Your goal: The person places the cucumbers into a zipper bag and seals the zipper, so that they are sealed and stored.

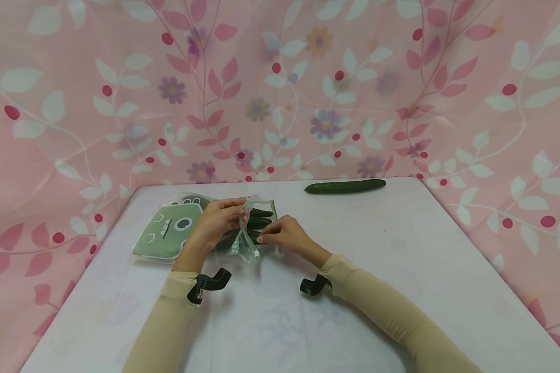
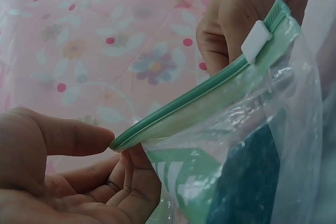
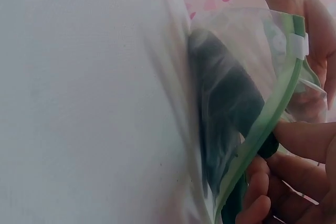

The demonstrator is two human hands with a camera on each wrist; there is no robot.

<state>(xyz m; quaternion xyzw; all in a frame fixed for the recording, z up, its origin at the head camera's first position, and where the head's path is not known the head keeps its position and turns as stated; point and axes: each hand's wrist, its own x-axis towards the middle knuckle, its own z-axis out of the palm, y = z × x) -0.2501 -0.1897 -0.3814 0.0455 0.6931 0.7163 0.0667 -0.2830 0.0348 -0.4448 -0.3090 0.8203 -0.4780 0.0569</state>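
A clear slider zip bag [image 1: 168,243] printed with a green cartoon face lies on the table, its mouth raised toward the right. My left hand [image 1: 218,223] pinches one side of the mouth; in the left wrist view its thumb and fingers [image 2: 79,142] grip the green zip strip [image 2: 184,95]. The right hand [image 1: 289,237] pinches the opposite side of the mouth, its thumb [image 3: 307,139] against the green rim [image 3: 275,103]. Dark green cucumbers [image 1: 260,223] show inside the bag, partly hidden by plastic and fingers. A white slider [image 2: 256,42] sits near one end of the strip.
Another cucumber [image 1: 345,186] lies by itself near the table's back edge, right of the bag. The table [image 1: 401,248] has a white cover. A pink floral curtain [image 1: 280,103] hangs behind and at both sides.
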